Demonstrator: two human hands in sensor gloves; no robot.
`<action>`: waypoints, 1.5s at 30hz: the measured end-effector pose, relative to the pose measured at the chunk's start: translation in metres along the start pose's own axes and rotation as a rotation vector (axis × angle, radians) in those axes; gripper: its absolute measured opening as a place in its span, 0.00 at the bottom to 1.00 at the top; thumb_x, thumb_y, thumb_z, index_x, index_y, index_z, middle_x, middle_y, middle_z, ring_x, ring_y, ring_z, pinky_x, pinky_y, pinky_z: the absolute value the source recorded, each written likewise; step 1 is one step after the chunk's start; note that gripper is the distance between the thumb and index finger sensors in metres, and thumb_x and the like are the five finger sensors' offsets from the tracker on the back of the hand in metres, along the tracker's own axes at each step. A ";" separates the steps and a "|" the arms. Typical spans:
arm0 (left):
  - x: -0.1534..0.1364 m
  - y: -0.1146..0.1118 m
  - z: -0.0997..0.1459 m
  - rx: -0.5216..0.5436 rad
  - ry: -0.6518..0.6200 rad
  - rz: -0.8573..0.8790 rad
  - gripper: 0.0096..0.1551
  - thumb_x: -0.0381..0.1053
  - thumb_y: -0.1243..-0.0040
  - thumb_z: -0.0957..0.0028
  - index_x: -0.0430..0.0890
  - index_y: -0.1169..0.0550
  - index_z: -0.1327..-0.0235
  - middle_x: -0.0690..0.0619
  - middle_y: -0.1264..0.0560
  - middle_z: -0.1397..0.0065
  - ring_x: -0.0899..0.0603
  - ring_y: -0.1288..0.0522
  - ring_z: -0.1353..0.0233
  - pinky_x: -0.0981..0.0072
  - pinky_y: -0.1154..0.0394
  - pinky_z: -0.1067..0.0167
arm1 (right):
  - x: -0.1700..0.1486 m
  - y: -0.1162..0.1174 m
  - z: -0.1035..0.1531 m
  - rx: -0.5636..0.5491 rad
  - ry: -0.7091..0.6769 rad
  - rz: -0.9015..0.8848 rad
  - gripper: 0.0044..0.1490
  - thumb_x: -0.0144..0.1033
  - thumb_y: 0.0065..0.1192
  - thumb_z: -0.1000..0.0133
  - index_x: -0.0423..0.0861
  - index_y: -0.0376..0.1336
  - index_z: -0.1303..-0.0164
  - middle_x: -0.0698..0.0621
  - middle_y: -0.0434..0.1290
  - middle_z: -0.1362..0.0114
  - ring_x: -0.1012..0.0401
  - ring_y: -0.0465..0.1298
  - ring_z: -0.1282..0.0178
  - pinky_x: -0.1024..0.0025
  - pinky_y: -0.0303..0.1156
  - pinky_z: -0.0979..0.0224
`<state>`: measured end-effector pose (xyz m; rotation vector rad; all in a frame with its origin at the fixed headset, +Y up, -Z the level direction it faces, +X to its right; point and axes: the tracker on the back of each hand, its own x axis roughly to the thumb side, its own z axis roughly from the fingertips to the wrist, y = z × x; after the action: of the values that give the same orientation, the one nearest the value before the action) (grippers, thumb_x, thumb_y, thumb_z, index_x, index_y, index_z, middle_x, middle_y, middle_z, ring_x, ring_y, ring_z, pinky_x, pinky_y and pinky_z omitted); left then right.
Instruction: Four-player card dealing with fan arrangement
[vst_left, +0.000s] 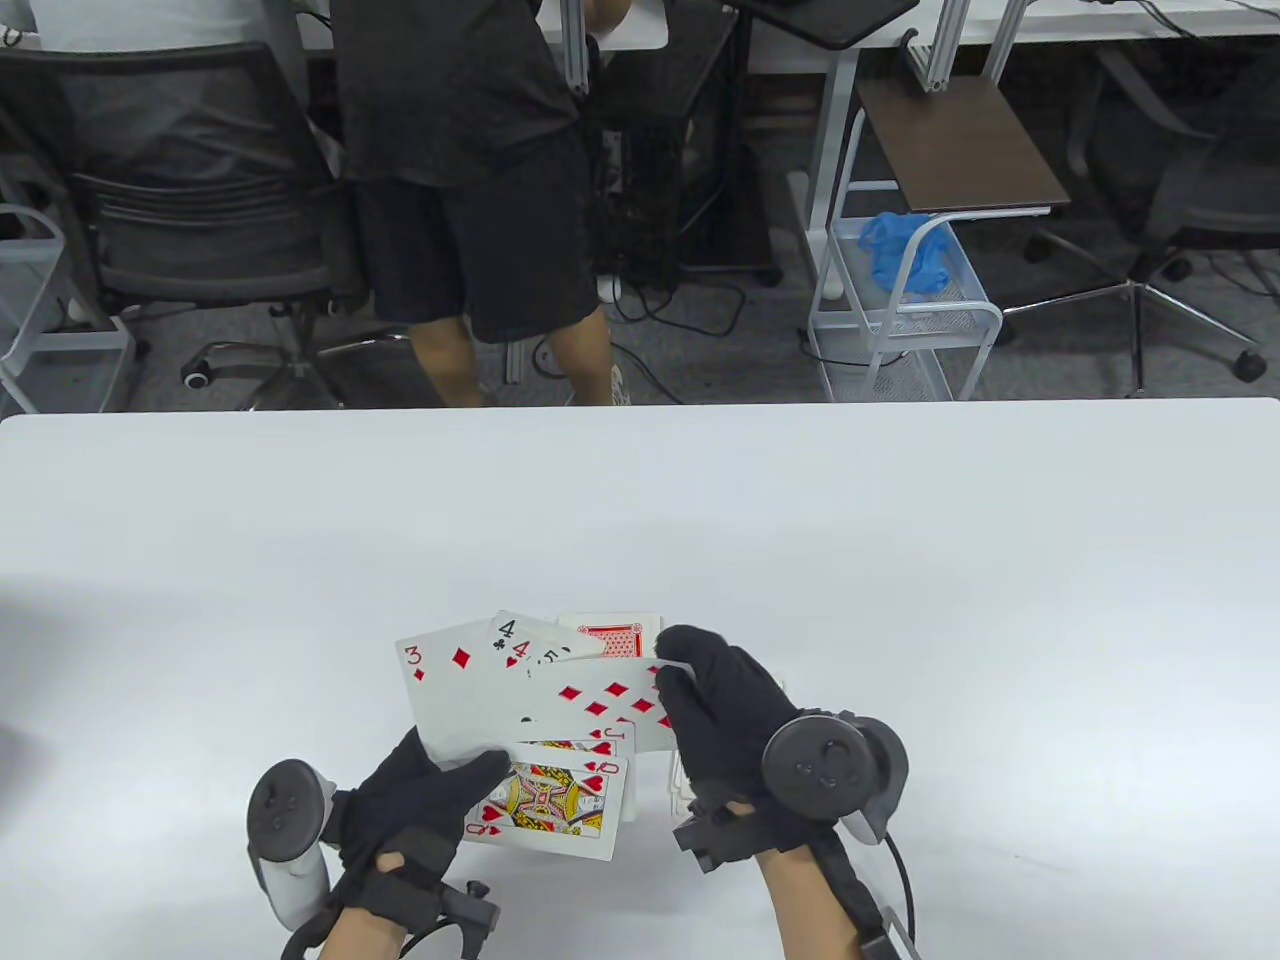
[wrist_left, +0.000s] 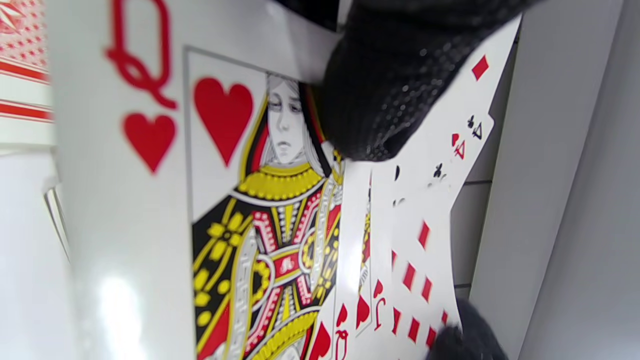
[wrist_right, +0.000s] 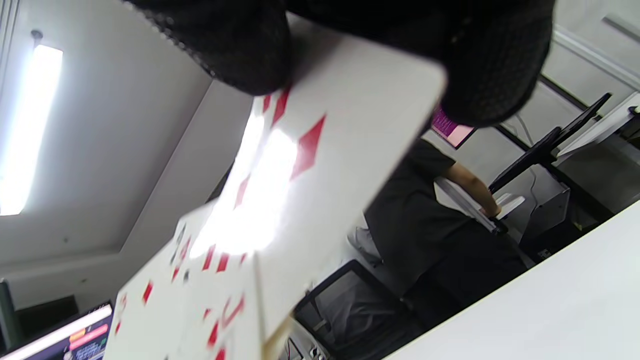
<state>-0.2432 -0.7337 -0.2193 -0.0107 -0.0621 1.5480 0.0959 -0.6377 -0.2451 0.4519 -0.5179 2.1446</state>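
Note:
My left hand (vst_left: 420, 800) holds a fan of face-up cards (vst_left: 530, 700) above the table, thumb pressed on its lower corner. The fan runs from a 3 of diamonds (vst_left: 450, 680) on the left to the queen of hearts (vst_left: 550, 805) in front. In the left wrist view the queen of hearts (wrist_left: 210, 200) fills the frame under my thumb (wrist_left: 395, 85). My right hand (vst_left: 725, 705) pinches the right end of a many-pip diamond card (vst_left: 610, 700) in the fan. That card (wrist_right: 310, 165) shows in the right wrist view between my fingertips (wrist_right: 235, 45). A red-backed card (vst_left: 612, 635) shows behind the fan.
The white table (vst_left: 900, 560) spreads wide around the hands. More cards lie half hidden under my right hand (vst_left: 682, 790). Beyond the far edge stand a person (vst_left: 470, 170), office chairs (vst_left: 190, 200) and a wire cart (vst_left: 900, 300).

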 end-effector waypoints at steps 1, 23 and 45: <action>-0.001 0.000 0.001 0.013 0.030 0.046 0.24 0.50 0.20 0.55 0.52 0.16 0.44 0.54 0.08 0.46 0.45 0.05 0.53 0.64 0.05 0.59 | -0.001 -0.009 -0.001 -0.035 0.006 -0.009 0.25 0.31 0.63 0.38 0.43 0.64 0.30 0.45 0.80 0.39 0.46 0.82 0.45 0.38 0.74 0.38; -0.001 -0.002 -0.005 -0.126 0.039 0.068 0.23 0.53 0.20 0.54 0.53 0.16 0.46 0.54 0.09 0.46 0.43 0.07 0.50 0.58 0.08 0.55 | 0.043 -0.001 -0.052 -0.008 -0.196 0.158 0.25 0.31 0.72 0.42 0.54 0.70 0.33 0.53 0.82 0.34 0.48 0.82 0.41 0.36 0.72 0.33; 0.010 0.012 0.000 0.017 -0.040 -0.052 0.24 0.52 0.19 0.55 0.54 0.16 0.45 0.55 0.09 0.46 0.45 0.06 0.53 0.63 0.06 0.60 | 0.043 0.035 -0.023 0.128 -0.163 0.234 0.45 0.31 0.73 0.45 0.37 0.58 0.16 0.45 0.80 0.41 0.55 0.83 0.54 0.44 0.78 0.39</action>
<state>-0.2546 -0.7230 -0.2195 0.0350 -0.0806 1.4970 0.0402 -0.6167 -0.2503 0.6703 -0.5488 2.3873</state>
